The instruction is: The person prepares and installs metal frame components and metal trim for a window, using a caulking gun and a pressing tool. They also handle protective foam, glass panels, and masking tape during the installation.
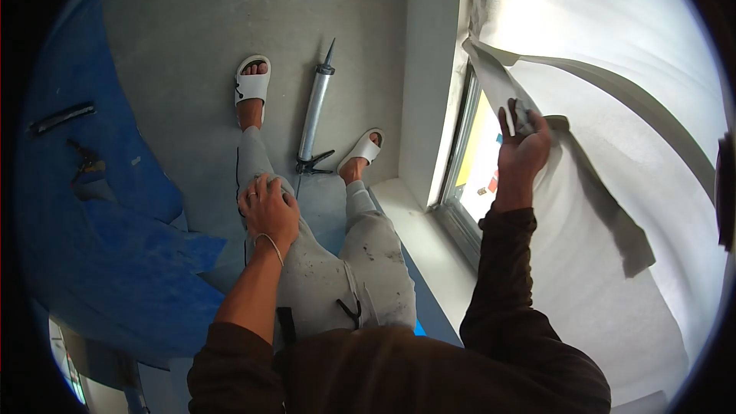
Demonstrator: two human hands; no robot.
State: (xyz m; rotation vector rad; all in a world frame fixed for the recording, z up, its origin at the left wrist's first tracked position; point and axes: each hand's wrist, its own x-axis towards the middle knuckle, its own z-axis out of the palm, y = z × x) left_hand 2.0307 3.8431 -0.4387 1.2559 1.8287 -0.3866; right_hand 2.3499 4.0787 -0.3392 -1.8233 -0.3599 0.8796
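Note:
My left hand (270,211) rests on my left knee, its fingers laid over the light grey trouser leg. Raised at the window, my right hand (524,152) pinches a small crumpled grey wad (523,116) between thumb and fingers; what it is made of I cannot tell. Right behind that hand hangs a loose white sheet (583,215) with a grey strip (613,222) along its edge. On the floor between my feet lies a silver caulking gun (313,111), nozzle pointing away from me and black trigger handle close to my right foot.
To my right, a window frame (460,161) and pale sill (429,222) run beside my leg. Blue sheeting (130,253) covers the floor on the left. A dark elongated tool (63,117) and another small tool (86,159) lie on it.

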